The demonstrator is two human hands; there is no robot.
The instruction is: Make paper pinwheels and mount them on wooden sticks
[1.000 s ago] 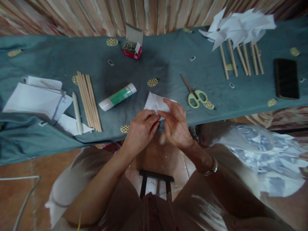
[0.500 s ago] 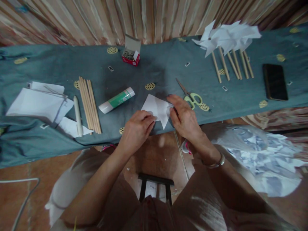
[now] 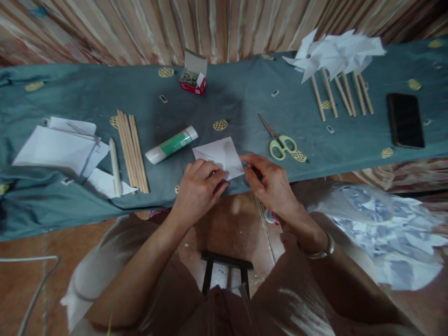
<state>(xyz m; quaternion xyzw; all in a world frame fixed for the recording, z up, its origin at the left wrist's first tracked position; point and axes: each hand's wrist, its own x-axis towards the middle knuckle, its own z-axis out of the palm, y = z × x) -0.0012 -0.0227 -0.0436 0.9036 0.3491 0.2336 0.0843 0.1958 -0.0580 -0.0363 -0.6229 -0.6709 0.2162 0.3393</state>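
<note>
We work a square of folded white paper at the near edge of the counter, which a teal pineapple-print cloth covers. Diagonal crease lines show on its upper face. Our left hand is narrow, thumb and index finger closed on the paper's lower edge. Our right hand has its thumb and index finger narrowly spaced at the paper's right corner; we cannot tell whether they grip it.

Left of the paper, we locate the glue stick: white body, green label, print too small to read. Further left lie the wooden sticks. The red box stands open behind, holding small metal pins; its side lettering is illegible. Right of the paper, we locate 1 pair of green-handled scissors, then the paper pinwheels and the black smartphone.
</note>
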